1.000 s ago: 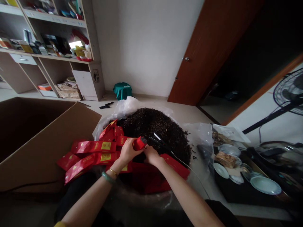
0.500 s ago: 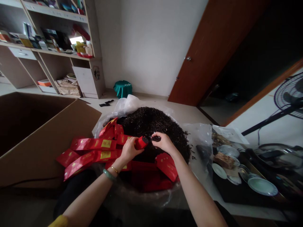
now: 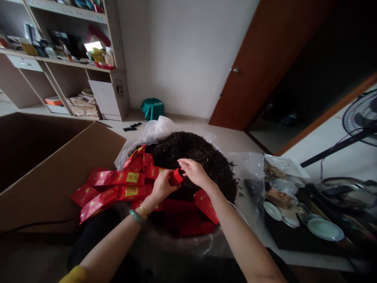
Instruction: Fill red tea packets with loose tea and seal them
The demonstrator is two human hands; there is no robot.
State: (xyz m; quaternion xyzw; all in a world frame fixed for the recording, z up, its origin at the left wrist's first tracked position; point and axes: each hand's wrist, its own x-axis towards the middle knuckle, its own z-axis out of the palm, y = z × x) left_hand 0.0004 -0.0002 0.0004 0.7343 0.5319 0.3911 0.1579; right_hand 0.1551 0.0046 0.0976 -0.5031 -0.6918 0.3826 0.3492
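A small red packet (image 3: 176, 177) stands tilted in my left hand (image 3: 162, 184), whose fingers are wrapped round it. Above the packet's upper end is my right hand (image 3: 194, 172), its fingers stretched out and a gap showing beside the thumb. Whether a few leaves cling to its fingertips I cannot make out. Both hands are over a large heap of dark dried tea leaves (image 3: 203, 151) in a clear plastic bag (image 3: 153, 129). Several red and gold packets (image 3: 118, 179) lie on the heap's left side, and more red ones (image 3: 188, 222) lie in front.
To the left stands a large open cardboard box (image 3: 88, 165). On the right, a low table (image 3: 288, 241) bears dishes (image 3: 325, 229) and a clear plastic bag (image 3: 247, 173). Behind are a shelf unit (image 3: 104, 96), a green-covered bin (image 3: 152, 109), a brown door (image 3: 235, 78) and a fan (image 3: 361, 118).
My right hand has moved slightly left and up, from beside the packet's mouth to over it, and its fingers have straightened. My left hand keeps its hold on the packet.
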